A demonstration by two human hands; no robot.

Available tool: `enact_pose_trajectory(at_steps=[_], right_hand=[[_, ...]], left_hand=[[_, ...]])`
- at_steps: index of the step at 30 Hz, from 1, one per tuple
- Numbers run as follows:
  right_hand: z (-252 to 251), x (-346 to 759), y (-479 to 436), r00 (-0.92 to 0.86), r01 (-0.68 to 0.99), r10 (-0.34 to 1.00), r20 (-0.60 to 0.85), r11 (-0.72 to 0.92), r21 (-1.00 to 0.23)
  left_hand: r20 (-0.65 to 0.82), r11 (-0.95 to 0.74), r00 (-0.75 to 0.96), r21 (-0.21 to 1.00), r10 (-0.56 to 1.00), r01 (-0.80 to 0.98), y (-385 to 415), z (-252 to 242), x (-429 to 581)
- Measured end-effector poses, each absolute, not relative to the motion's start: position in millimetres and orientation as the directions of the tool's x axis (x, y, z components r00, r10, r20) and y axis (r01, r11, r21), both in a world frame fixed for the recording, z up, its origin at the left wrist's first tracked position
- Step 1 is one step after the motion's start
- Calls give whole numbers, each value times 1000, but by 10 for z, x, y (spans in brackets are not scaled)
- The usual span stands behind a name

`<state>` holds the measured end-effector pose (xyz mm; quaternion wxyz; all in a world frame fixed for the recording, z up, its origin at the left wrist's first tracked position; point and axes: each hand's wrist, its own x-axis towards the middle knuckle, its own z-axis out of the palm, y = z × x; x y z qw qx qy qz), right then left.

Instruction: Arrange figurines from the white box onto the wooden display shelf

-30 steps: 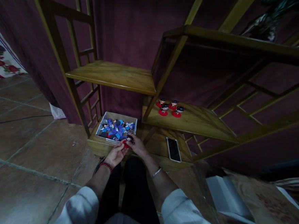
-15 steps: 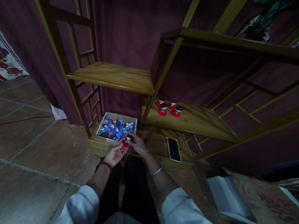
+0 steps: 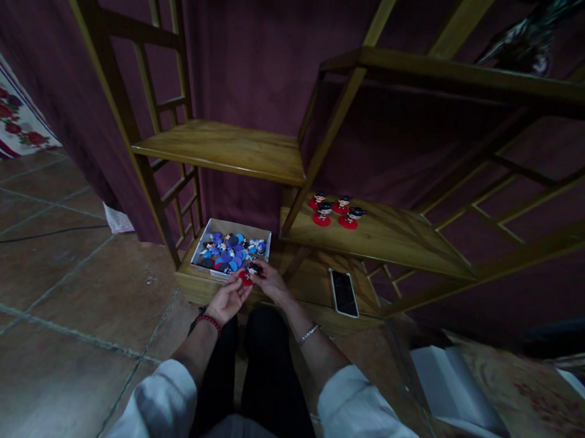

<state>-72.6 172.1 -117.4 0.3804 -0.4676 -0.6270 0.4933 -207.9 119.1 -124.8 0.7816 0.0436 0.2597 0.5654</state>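
Between my two hands, at the front edge of the box, is a small figurine [image 3: 246, 276] with a red round base and a black-haired head. My left hand [image 3: 228, 298] grips the red base. My right hand [image 3: 271, 280] has its fingers on the head end. Just beyond them stands an open white box [image 3: 207, 274] filled with small blue, purple and dark figurines [image 3: 232, 248]. On the shelf to the right stand several like figurines [image 3: 332, 209] with red bases and black hats.
The wooden shelf unit [image 3: 217, 151] rises in front of me, with slanted posts and lattice sides. A phone [image 3: 344, 293] with a white edge lies on the low board to the right. White boxy shapes [image 3: 447, 382] lie at the lower right. Tiled floor [image 3: 64, 328] spreads to the left.
The view has shifted slightly, so the shelf and its figurines appear a little further right. Both hands keep hold of the red-based figurine in nearly the same pose.
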Motion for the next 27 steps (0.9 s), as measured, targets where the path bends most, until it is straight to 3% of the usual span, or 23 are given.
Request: enact_pose_trajectory(at_steps=[11, 22, 27], right_hand=[[-1190, -782, 1758, -253, 208, 967, -7, 48, -977], [-1067, -850, 1823, -214, 315, 976, -43, 27, -949], [-1062, -857, 1858, -200, 238, 977, -80, -31, -971]], left_hand=[[-386, 354, 208, 359, 899, -864, 1233, -1228, -2077], [-421, 364, 201, 354, 885, -861, 1290, -1296, -2086], [-397, 346, 193, 362, 898, -865, 1283, -1285, -2079]])
